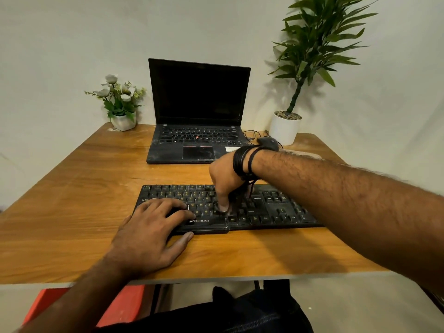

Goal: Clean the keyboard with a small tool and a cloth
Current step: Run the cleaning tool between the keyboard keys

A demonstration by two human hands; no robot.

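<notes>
Wooden table (72, 188) bears keyboard (276, 212) under both hands: left hand (153, 234), right hand (224, 181).

The keyboard (264, 207) is a black, full-size board with pale legends on its keys and the name ZEBRONICS printed in white on the front lip below the space bar. It lies flat on the wooden table (84, 188), near the front edge, its long side running roughly parallel to that edge — the number pad toward the right. Its keys look dusty. The left part of the board and a patch around the middle keys are covered from view. No small tool or cloth can be made out with certainty.
</notes>
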